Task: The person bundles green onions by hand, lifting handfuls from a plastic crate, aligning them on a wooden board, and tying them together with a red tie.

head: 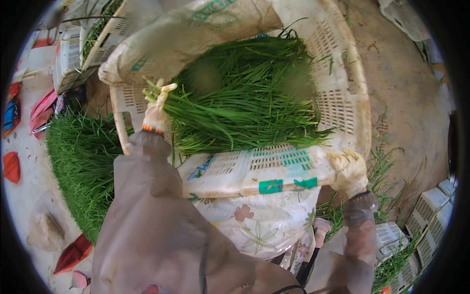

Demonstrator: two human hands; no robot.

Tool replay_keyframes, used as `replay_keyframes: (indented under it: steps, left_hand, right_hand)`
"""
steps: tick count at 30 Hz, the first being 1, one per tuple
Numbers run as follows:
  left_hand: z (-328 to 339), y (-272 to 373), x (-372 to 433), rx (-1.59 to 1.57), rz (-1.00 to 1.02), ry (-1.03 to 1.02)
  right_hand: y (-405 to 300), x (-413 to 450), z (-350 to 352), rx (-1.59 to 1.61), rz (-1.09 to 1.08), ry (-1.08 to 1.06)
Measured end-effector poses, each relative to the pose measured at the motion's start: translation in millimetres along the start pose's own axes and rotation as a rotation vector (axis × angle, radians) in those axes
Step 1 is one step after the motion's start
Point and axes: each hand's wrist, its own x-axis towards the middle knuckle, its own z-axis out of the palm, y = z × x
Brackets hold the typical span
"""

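Observation:
My left hand (pixel 158 106), in a pale glove with an orange-striped cuff, holds a bundle of long green leafy stalks (pixel 205 112) by its cut ends, at the left side of a large white plastic basket (pixel 341 110). The bundle's leaves lie over a heap of the same greens (pixel 257 81) in the basket. My right hand (pixel 349 171), gloved too, grips the basket's near right corner. A woven plastic sack (pixel 161 47) bearing green print hangs over the basket's far left rim. Green tape is stuck on the near rim.
A large pile of greens (pixel 80 158) lies to the left of the basket. More white crates stand at the upper left (pixel 69 55) and lower right (pixel 429 209). Loose leaves (pixel 382 169) are scattered on the brown floor at the right. A stone (pixel 46 231) and red cloth (pixel 73 253) lie lower left.

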Motion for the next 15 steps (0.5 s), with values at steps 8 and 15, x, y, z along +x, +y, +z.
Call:
replay_keyframes:
  steps: [8, 15]
  left_hand:
    - [-63, 237, -52, -0.719, 0.389, -0.224]
    - [-48, 392, -113, -0.393, 0.241, -0.963]
  right_hand:
    - [-53, 11, -64, -0.071, 0.379, -0.294]
    - [-219, 44, -187, 0.907, 0.161, 0.575]
